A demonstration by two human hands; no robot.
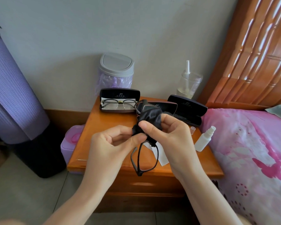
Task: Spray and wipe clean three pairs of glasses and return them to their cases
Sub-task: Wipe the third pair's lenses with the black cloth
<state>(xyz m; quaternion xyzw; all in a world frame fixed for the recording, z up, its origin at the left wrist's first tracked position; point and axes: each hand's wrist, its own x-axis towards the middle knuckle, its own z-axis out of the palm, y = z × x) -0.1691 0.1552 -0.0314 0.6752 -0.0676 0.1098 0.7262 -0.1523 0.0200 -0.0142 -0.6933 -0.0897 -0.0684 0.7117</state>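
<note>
Two hands meet above the front half of the wooden table (104, 127), both pinching a bunched black cloth (150, 118) that is wrapped over one lens of a pair of dark-framed glasses (145, 158). The left hand (110, 143) grips the lower fold of the cloth between thumb and forefinger, its other fingers curled in; the right hand (167, 133) pinches the cloth from the other side, thumb on top. The uncovered lens and a folded temple of the glasses hang down below the hands, tilted nearly upright. At the back of the table an open case (119, 101) holds a second pair of glasses (118, 103) lying flat inside. Just to its right a second open case (162, 107) is partly hidden by the cloth, and a third open case (187, 109) sits near the table's right edge. A small white spray bottle (204, 138) lies at the right edge beside the pink bedspread (250, 143), its clear cap (192, 130) standing apart just next to it. A white cloth (161, 155) lies on the table under the hands. A small lidded bin (115, 71) stands behind the table.
</note>
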